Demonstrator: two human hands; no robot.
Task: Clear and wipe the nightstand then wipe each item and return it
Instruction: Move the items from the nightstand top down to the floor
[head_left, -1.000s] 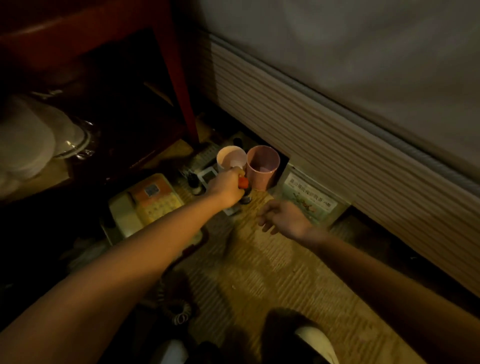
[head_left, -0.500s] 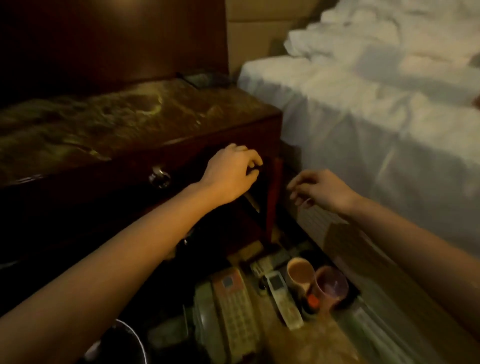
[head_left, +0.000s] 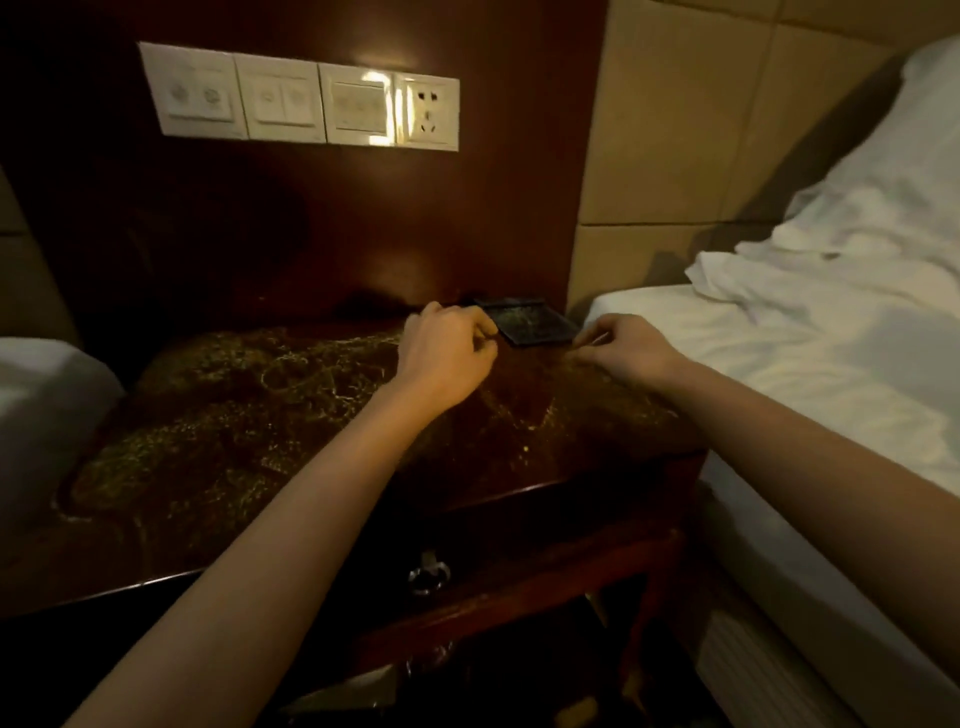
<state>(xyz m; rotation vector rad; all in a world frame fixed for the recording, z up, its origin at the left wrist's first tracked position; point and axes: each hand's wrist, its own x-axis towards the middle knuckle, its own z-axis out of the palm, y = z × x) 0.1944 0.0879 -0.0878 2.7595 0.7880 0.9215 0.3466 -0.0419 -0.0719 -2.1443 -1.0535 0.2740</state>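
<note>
The dark wooden nightstand (head_left: 249, 447) fills the middle of the view, its top dusty and scratched. A flat black square tray (head_left: 530, 325) lies at its back right corner. My left hand (head_left: 447, 358) hovers just left of the tray, fingers curled, touching or nearly touching its left edge. My right hand (head_left: 628, 348) is at the tray's right front corner, fingers bent toward it. I cannot tell whether either hand grips the tray.
A row of white wall switches and a socket (head_left: 306, 101) sits on the dark panel behind. A bed with white sheets (head_left: 810, 353) stands right of the nightstand, another white bed edge (head_left: 36, 395) at left. A metal drawer pull (head_left: 428, 574) hangs below the top.
My view has lifted from the floor items up to the nightstand top. Both hands rose from the cups on the floor and reached to the black tray at the back.
</note>
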